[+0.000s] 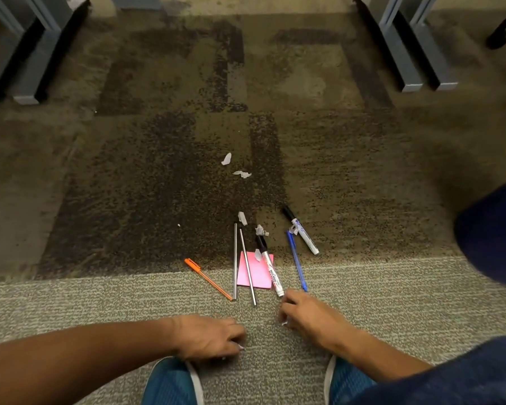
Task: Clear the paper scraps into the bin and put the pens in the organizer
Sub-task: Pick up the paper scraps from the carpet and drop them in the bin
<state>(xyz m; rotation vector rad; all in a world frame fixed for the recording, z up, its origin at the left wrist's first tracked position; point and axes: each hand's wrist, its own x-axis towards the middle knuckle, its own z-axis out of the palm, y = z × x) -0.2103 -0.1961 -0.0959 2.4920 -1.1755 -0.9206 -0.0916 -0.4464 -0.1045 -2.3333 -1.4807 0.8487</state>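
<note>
The marker [270, 268] lies lengthwise, pointing away, its near end touching the loosely curled right hand [307, 314]; the left hand [208, 336] pinches small scraps.

Both forearms bare, no sleeves in view. Left hand [208, 336] and right hand [307, 315] bare, no rings or watch seen. Shoes [170, 381] teal-blue with pale edging. Trousers [462, 372] dark blue.

open carpet [187, 171] ahead | pens [269, 267] clustered (scraps [241, 173] beyond)
</note>
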